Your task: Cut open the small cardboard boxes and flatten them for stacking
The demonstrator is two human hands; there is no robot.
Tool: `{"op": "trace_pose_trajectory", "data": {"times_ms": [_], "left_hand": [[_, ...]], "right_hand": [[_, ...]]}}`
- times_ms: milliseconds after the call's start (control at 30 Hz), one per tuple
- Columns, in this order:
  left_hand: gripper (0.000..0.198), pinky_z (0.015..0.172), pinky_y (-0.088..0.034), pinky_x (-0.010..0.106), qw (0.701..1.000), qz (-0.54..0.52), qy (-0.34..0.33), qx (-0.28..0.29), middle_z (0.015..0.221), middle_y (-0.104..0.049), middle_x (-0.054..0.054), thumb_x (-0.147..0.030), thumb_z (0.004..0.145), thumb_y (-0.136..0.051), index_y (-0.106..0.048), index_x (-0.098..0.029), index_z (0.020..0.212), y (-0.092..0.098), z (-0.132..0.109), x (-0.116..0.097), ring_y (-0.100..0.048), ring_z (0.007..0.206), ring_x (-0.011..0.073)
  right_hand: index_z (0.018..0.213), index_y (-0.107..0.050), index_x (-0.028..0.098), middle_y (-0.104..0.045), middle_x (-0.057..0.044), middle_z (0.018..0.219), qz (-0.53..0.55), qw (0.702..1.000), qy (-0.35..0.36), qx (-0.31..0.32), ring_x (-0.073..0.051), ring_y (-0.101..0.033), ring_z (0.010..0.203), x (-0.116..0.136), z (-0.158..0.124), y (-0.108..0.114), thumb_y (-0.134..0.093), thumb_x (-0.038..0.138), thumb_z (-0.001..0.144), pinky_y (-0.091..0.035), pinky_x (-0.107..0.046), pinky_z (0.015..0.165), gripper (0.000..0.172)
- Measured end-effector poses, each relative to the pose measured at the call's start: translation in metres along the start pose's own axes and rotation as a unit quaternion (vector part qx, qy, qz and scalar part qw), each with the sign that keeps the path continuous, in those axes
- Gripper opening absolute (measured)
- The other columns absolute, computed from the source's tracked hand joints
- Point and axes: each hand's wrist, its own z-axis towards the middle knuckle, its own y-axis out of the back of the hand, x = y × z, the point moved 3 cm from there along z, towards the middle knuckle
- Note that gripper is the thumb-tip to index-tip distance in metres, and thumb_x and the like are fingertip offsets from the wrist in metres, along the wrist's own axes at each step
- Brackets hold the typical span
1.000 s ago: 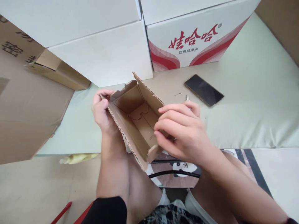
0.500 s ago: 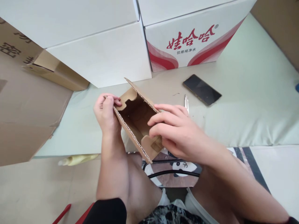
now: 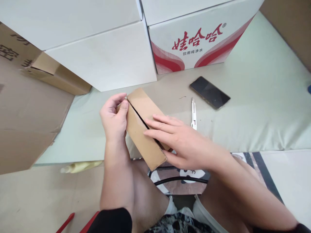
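A small brown cardboard box (image 3: 143, 136) is held above my lap, tilted, its two long top flaps folded inward with a narrow dark gap between them. My left hand (image 3: 114, 113) grips the box's far left end, thumb on the top and fingers round the edge. Across the flaps lies my right hand (image 3: 173, 137), flat with its fingers stretched out, pressing near the gap. Just beyond that hand a white utility knife (image 3: 193, 113) rests on the pale green surface. The inside of the box is hidden now.
White cartons (image 3: 102, 58) stand stacked at the back, one with red lettering (image 3: 198, 40). A black phone (image 3: 209, 92) lies right of the knife. Large brown cardboard (image 3: 31, 110) fills the left side. A yellowish packet (image 3: 82, 166) sits below the surface's front edge (image 3: 60, 161).
Both long flaps have been folded down, covering the box's opening. My right hand has moved from the flap's edge onto the top, and the left thumb now presses on the flap.
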Motion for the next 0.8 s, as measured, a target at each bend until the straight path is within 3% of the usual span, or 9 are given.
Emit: {"op": "trace_pose_trajectory", "data": {"times_ms": [200, 433, 800], "left_hand": [[0.016, 0.097, -0.056, 0.037, 0.998, 0.056, -0.025, 0.032, 0.101, -0.078, 0.006, -0.034, 0.081, -0.079, -0.081, -0.021, 0.089, 0.0, 0.0, -0.003, -0.071, 0.102, 0.0225], [0.015, 0.109, -0.053, 0.044, 0.985, 0.133, -0.067, 0.092, 0.11, -0.079, 0.006, -0.034, 0.084, -0.073, -0.084, -0.026, 0.089, -0.003, -0.001, -0.014, -0.069, 0.111, 0.0266], [0.019, 0.111, -0.052, 0.043, 0.992, 0.094, -0.05, 0.068, 0.106, -0.08, 0.007, -0.03, 0.085, -0.067, -0.085, -0.026, 0.083, -0.007, -0.003, -0.015, -0.072, 0.108, 0.0257]], "right_hand": [[0.143, -0.061, 0.007, -0.046, -0.02, 0.165, 0.034, 0.999, 0.005, 0.021, -0.038, -0.035, 0.16, -0.002, -0.002, 0.0, -0.05, 0.016, 0.082, -0.037, -0.063, 0.127, 0.063], [0.144, -0.061, 0.007, -0.043, -0.021, 0.167, 0.027, 0.999, -0.01, 0.036, -0.039, -0.031, 0.161, -0.002, 0.001, -0.002, -0.048, 0.014, 0.085, -0.035, -0.065, 0.127, 0.061], [0.145, -0.061, 0.01, -0.046, -0.018, 0.166, 0.025, 0.999, -0.018, 0.037, -0.039, -0.034, 0.16, -0.001, 0.001, -0.001, -0.049, 0.013, 0.087, -0.037, -0.067, 0.126, 0.059]]}}
